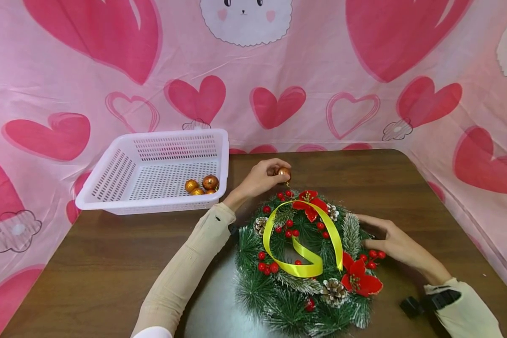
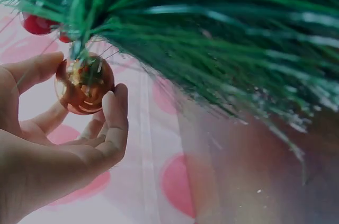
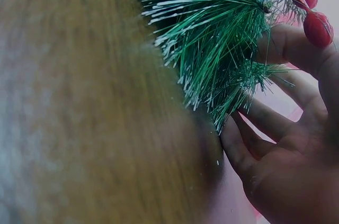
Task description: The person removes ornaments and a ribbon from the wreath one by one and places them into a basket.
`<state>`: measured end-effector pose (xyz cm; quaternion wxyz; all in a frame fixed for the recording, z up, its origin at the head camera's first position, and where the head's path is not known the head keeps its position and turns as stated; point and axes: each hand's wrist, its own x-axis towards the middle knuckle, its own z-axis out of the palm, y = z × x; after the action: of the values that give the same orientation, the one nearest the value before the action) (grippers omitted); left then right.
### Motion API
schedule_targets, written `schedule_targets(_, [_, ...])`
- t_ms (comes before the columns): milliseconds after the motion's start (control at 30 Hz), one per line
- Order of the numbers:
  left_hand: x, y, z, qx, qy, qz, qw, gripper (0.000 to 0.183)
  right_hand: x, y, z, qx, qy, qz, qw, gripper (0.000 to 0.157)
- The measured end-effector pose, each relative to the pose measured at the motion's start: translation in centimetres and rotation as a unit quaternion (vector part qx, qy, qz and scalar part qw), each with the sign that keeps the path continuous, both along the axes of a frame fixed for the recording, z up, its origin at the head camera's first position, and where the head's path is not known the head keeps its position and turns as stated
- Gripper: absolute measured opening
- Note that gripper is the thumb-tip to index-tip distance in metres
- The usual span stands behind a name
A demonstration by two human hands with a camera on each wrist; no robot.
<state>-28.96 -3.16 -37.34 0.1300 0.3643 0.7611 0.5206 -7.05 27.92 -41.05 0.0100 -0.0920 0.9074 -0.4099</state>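
Observation:
A green wreath (image 1: 257, 286) with red flowers, berries and pinecones lies on the table, with a yellow ribbon (image 1: 308, 271) looped over its middle. At its far edge my left hand (image 1: 264, 177) pinches a shiny copper Christmas ball (image 1: 284, 173) between thumb and fingers. The left wrist view shows the ball (image 2: 85, 83) close under the green needles (image 2: 222, 38). On the wreath's right side my right hand (image 1: 395, 241) grips the edge, thumb and fingers around the needles (image 3: 212, 49); its fingertips are partly hidden there.
A white plastic basket (image 1: 152, 204) stands at the back left, with several gold and copper balls (image 1: 210, 182) in its right corner. The wooden table (image 1: 88, 272) ends at a pink heart-patterned cloth (image 1: 236, 70) behind. A black wrist device (image 1: 431, 303) sits at my right sleeve.

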Motion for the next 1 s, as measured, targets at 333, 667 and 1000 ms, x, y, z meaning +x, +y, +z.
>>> schedule_targets(333, [0.1, -0.4, 0.9, -0.038, 0.023, 0.019, 0.9988, 0.036, 0.1, 0.1, 0.0, 0.002, -0.003, -0.002, 1.0, 0.055])
schedule_targets(667, [0.0, -0.9, 1.5, -0.026, -0.014, -0.013, 0.9995, 0.031, 0.1, 0.0, 0.1, -0.002, -0.017, -0.009, 1.0, 0.058])
schedule_targets(1000, [0.2, -1.4, 2.4, -0.015, -0.008, -0.012, 0.9998, 0.028, 0.1, 0.0, 0.2, 0.007, -0.011, -0.008, 1.0, 0.056])
